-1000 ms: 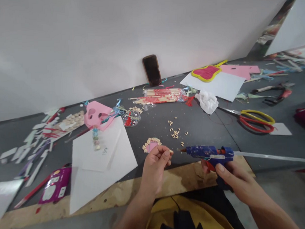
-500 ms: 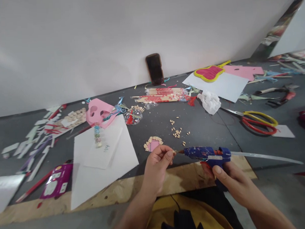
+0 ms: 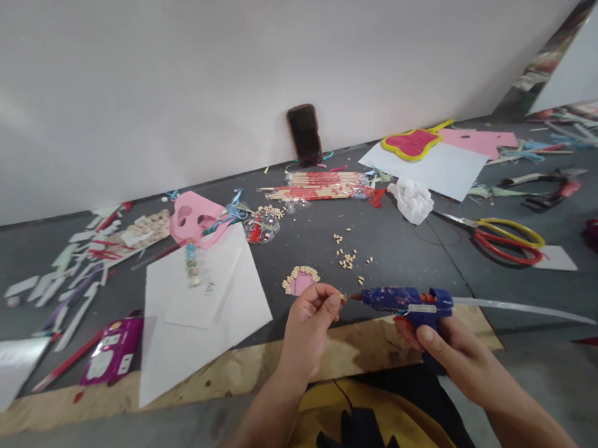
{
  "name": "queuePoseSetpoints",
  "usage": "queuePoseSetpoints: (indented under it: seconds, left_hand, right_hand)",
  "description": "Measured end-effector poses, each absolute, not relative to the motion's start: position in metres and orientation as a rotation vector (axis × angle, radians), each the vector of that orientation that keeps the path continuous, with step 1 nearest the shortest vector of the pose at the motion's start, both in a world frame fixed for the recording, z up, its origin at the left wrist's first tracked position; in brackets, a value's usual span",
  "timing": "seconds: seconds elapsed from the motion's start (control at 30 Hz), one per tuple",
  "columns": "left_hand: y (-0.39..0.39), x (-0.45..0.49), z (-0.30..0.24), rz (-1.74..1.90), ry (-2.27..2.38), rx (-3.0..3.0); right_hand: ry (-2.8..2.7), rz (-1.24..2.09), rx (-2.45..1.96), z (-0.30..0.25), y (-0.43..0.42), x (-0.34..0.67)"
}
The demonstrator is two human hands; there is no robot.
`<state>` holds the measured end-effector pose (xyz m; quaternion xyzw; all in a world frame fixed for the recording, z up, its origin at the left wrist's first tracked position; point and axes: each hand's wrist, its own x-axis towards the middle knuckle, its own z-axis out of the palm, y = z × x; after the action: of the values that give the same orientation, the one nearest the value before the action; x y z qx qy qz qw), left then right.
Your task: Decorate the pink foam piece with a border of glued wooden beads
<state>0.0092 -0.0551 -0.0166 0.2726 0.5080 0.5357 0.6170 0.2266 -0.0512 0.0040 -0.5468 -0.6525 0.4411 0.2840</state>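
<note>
Head view: the right hand (image 3: 455, 350) grips a glue gun (image 3: 392, 300), nozzle (image 3: 354, 296) at a bead (image 3: 342, 297) pinched by the left hand (image 3: 308, 322); from there, loose beads (image 3: 348, 260) lie at twelve o'clock, tissue (image 3: 412, 200) at one, scissors (image 3: 477, 226) at two.

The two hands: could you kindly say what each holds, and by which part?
Right hand: blue glue gun, by its handle. Left hand: a tiny pale piece; held part unclear.

The table (image 3: 309, 240) is dark; scissors (image 3: 476, 224) and pale pellets (image 3: 348, 259) lie there.
</note>
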Motion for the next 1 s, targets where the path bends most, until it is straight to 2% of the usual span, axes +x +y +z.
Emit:
queuePoseSetpoints:
  seconds: [0.27, 0.6, 0.8, 1.0]
  left_hand:
    - [-0.054, 0.01, -0.017, 1.245, 1.199, 0.634]
    - [-0.055, 0.009, -0.017, 1.259, 1.191, 0.626]
    - [-0.058, 0.002, -0.018, 1.273, 1.216, 0.606]
    - [-0.061, -0.003, -0.02, 1.275, 1.222, 0.586]
  right_hand:
    - [-1.6, 1.237, -1.532, 0.007, -0.058, 0.223]
    - [-1.785, 1.218, -1.441, 0.0, -0.051, 0.233]
    - [-1.68, 1.018, -1.736, 0.002, -0.019, 0.26]
    - [-1.847, 0.568, -2.294, 0.005, 0.031, 0.289]
